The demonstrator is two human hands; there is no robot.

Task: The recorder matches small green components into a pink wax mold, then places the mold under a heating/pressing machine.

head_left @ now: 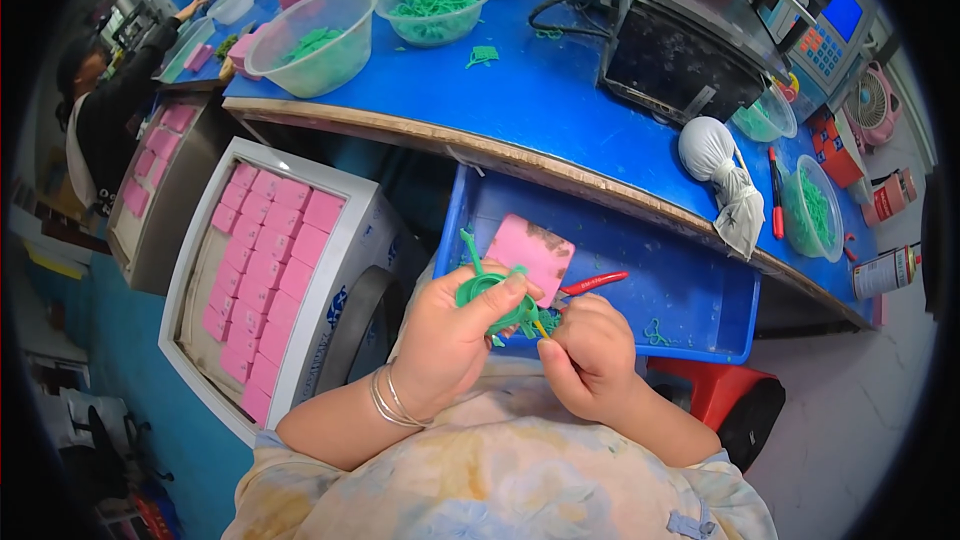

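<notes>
My left hand [460, 325] is closed on a green round, cup-like piece [482, 288], with small green branches around it. My right hand [592, 355] is closed beside it, pinching a thin yellow stick [541, 328] whose far end meets the green bits. Most of the stick is hidden by my fingers. Just beyond my hands, a pink block [535, 248] with dark brown patches lies in a blue tray [610, 210]. Red-handled pliers [598, 283] are in the tray next to the block, partly covered by my right hand.
Green scraps [655, 332] lie in the tray. Clear bowls of green pieces [435, 2] stand on the blue bench [400, 90]. At left, a white-framed case [300, 165] holds rows of pink blocks. A black machine [690, 50] and cloth-wrapped bundle [708, 150] are at right. Another person [110, 110] works far left.
</notes>
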